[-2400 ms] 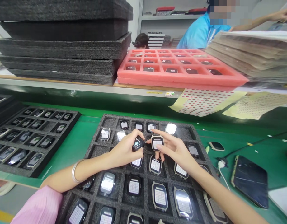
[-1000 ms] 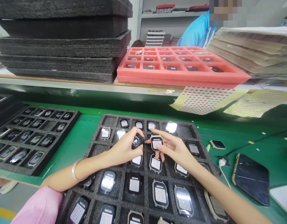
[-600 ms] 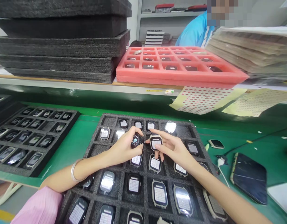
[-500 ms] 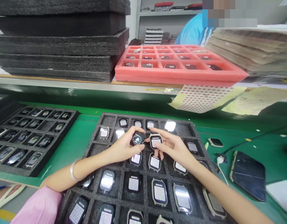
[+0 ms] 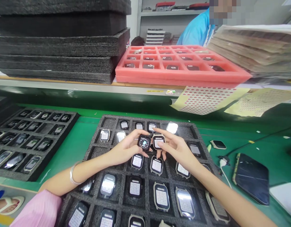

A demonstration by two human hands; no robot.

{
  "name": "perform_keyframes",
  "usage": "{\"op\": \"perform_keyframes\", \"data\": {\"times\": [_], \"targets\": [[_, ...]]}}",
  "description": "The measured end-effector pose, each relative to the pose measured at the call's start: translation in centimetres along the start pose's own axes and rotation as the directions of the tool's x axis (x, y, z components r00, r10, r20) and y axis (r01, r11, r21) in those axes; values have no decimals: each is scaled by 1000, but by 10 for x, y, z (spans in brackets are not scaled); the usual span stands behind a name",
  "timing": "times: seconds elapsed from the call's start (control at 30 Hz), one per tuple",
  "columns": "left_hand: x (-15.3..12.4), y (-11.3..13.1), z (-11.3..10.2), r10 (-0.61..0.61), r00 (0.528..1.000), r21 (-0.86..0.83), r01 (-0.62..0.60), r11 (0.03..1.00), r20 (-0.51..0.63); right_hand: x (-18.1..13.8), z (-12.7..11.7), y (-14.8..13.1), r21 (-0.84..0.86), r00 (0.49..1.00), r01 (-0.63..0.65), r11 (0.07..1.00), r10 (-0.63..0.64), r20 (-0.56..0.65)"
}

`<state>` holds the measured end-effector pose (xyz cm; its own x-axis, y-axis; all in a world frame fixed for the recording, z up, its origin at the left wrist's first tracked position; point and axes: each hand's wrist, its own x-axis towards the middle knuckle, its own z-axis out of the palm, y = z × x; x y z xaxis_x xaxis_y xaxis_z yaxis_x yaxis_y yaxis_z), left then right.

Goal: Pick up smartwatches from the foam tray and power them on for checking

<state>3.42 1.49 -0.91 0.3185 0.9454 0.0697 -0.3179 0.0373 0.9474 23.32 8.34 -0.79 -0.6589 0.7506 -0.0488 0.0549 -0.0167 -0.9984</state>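
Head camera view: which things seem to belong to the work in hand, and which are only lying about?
In use, it seems:
black watch, in the left hand
pale-framed watch, in the right hand
dark foam tray, under both hands

Apparently lying about:
dark flat device, on the green bench
dotted sheet, hanging from the shelf
pink tray, on the shelf

- Left of the dark-grey rectangular foam tray (image 5: 146,189): open strip of smooth green counter (image 5: 62,148).
- Right of it: flat, glossy black device (image 5: 252,178) obstructs.
- Beyond it: long pale-edged shelf (image 5: 95,88) obstructs.
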Motion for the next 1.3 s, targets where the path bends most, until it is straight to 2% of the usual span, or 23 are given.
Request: {"op": "perform_keyframes", "data": {"times": [0.37,0.5,0.6,0.7,0.77,0.93,1.03,1.13,1.3], "targets": [[-2,0,2,18,999,105,-20,994,27,-2,1,-2,-30,1000,4,1000,-4,3],[-4,-5,2,73,997,271,-73,960,11,-2,4,-7,-27,1000,28,999,-28,0],[-6,-3,3,241,970,511,-218,831,21,-1,4,-6,16,996,47,999,-48,80],[-7,2,5,433,892,707,-389,590,129,-1,5,-3,97,983,45,994,-62,173],[-7,5,7,497,850,765,-436,474,176,-1,7,-1,133,967,35,990,-67,246],[-8,6,14,565,790,768,-508,390,236,-4,14,-1,176,882,50,983,-126,455],[-9,6,17,606,742,772,-553,313,286,-6,14,-4,195,823,86,977,-180,539],[-8,6,16,627,725,805,-537,253,286,-8,14,-7,137,836,160,978,-208,507],[-7,3,11,602,752,846,-483,226,268,-9,15,-9,31,882,218,975,-211,422]]}}
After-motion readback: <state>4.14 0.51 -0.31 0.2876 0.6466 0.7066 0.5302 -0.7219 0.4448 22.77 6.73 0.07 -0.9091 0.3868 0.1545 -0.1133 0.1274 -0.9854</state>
